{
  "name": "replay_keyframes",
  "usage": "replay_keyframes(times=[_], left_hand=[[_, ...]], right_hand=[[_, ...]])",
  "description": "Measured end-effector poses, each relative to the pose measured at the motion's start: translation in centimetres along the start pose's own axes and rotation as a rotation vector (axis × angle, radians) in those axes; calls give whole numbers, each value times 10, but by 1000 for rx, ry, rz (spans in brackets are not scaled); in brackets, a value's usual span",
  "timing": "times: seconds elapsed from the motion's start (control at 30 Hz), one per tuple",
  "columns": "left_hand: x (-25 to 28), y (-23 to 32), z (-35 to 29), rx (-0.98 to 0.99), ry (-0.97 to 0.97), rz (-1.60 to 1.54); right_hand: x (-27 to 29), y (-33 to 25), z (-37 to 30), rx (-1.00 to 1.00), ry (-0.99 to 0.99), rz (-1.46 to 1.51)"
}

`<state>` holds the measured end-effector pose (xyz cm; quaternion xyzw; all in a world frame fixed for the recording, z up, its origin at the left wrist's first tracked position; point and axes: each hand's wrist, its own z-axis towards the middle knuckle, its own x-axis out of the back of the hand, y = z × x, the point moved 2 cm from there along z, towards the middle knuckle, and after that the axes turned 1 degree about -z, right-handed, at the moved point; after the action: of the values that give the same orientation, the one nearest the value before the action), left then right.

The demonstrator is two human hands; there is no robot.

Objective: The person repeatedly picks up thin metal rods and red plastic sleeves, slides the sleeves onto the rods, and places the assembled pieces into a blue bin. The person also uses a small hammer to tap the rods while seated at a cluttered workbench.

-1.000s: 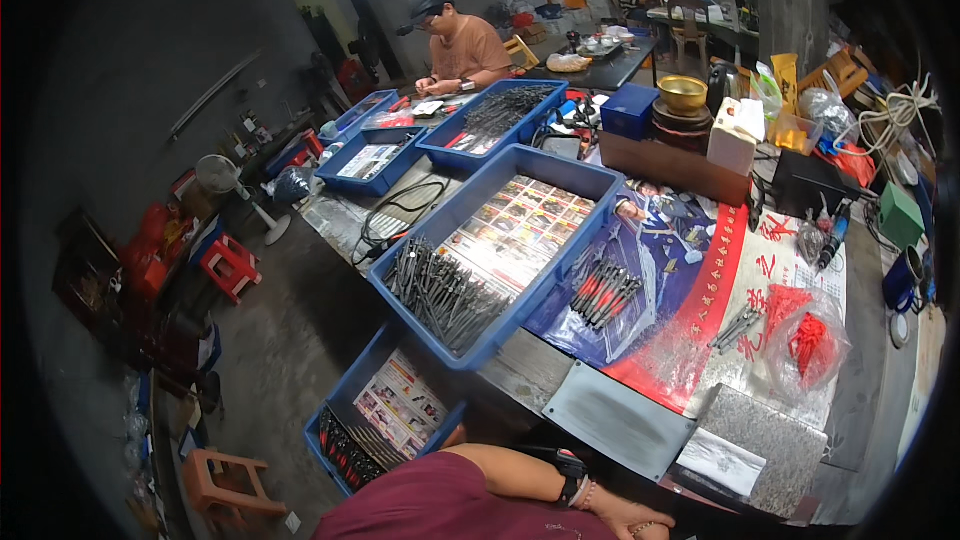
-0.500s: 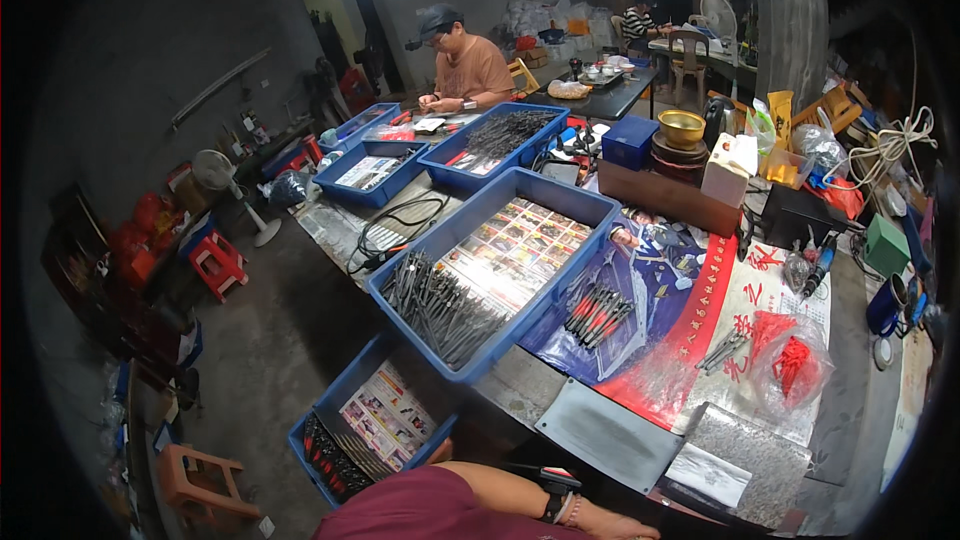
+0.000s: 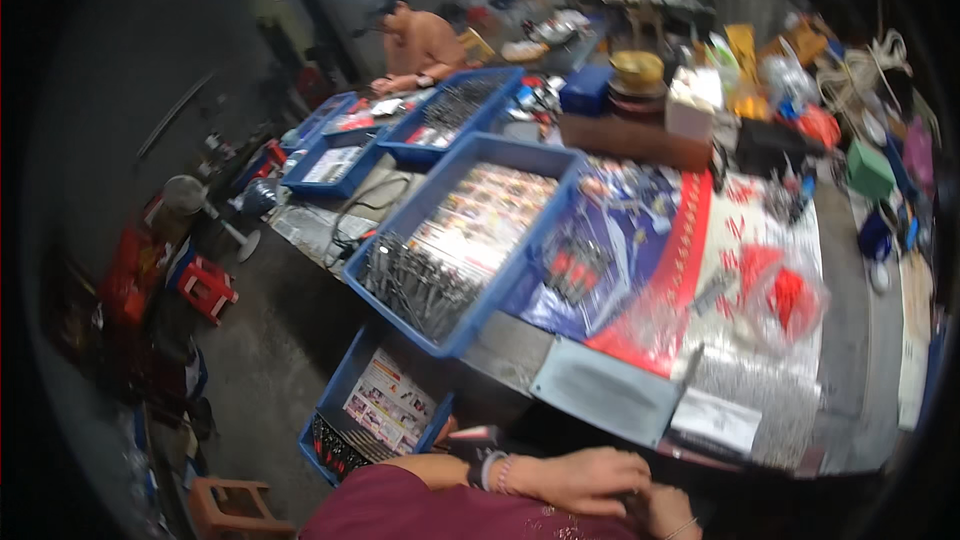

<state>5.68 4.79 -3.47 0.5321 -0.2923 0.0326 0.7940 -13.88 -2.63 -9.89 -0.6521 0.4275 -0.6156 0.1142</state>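
My left hand (image 3: 590,478) reaches in from the lower left, with a watch and beaded bracelet at its wrist. Its fingers are bent down against my right hand (image 3: 670,514), which is closed beside it at the table's near edge. What they hold, if anything, is hidden and smeared by motion. Just beyond lie a blue-grey flat plate (image 3: 605,390), a white paper (image 3: 715,420) and a grey speckled sheet (image 3: 775,390). Farther off, a bundle of slender black-and-red pieces (image 3: 578,268) rests on a blue-and-red poster (image 3: 640,310).
A large blue bin (image 3: 460,335) of thin dark rods stands left of the poster. A lower blue bin (image 3: 440,415) holds black-and-red pieces. On the right is a clear bag with red pieces (image 3: 790,300). A co-worker (image 3: 415,45) sits across the table.
The view has swung, so the table sits higher and farther left. My left hand has risen further into view, and my right hand now shows beside it.
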Motion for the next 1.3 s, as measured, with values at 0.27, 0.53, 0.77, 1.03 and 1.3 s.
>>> replay_keyframes(times=[0.27, 0.53, 0.77, 1.03, 1.3], left_hand=[[89, 40, 0, 271, 485, 274], [123, 44, 72, 281, 514, 258], [124, -56, 156, 417, 372, 342], [131, -149, 197, 646, 336, 654], [137, -166, 194, 703, 376, 563]], right_hand=[[56, -14, -39, -2, 160, 558], [85, 4, -53, -113, 684, 855], [95, 44, -60, -100, 911, 880], [103, 70, -52, -100, 979, 1067], [102, 67, -51, -129, 1019, 1025]])
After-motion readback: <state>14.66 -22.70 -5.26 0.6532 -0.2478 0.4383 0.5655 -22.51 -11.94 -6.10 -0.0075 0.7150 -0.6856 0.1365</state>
